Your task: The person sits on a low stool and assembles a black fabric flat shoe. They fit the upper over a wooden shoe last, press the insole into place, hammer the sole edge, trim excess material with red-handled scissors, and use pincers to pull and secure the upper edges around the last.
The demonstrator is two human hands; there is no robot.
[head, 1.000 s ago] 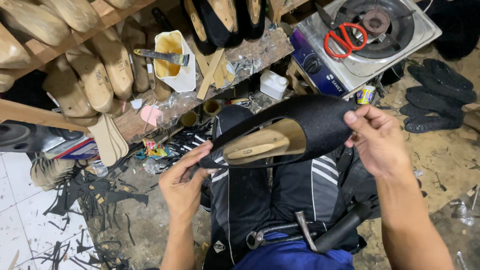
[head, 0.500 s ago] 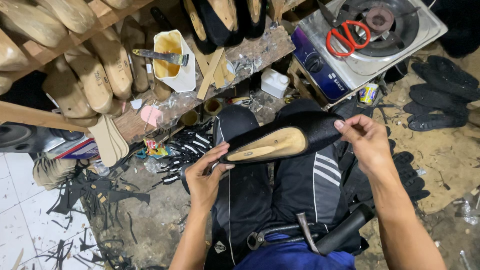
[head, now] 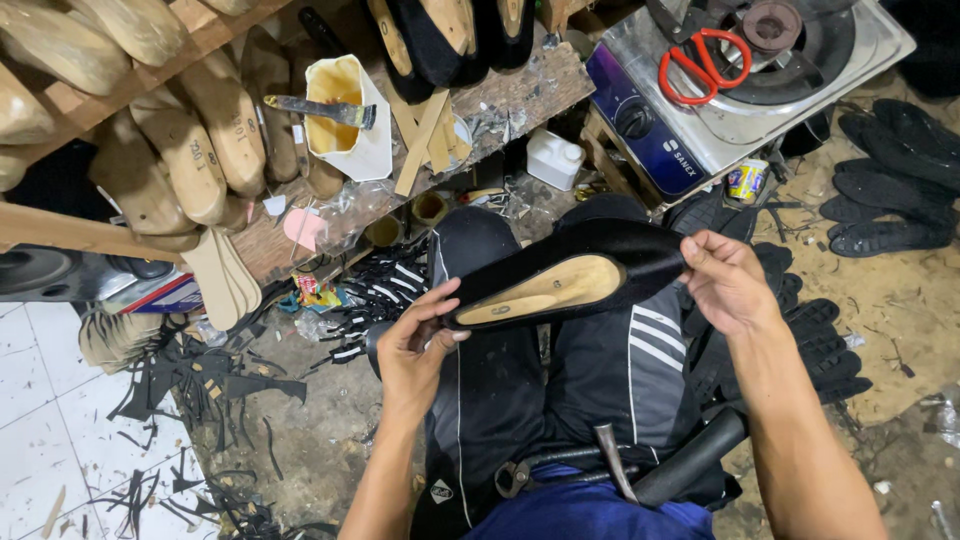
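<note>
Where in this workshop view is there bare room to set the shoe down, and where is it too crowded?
Free: the white tiled floor at lower left, beside the black scraps, and the dirt floor below the black soles. Crowded: the wooden bench with the glue pot, and the stove under the red scissors.

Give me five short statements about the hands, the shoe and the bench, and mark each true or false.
1. Both hands hold the black shoe over the lap. True.
2. The right hand grips the shoe's toe end. False: the left hand is at the pointed toe.
3. Red scissors lie on the gas stove. True.
4. The white glue pot is on the floor. False: it is on the wooden bench.
5. Pincers rest on the lap. True.
</note>
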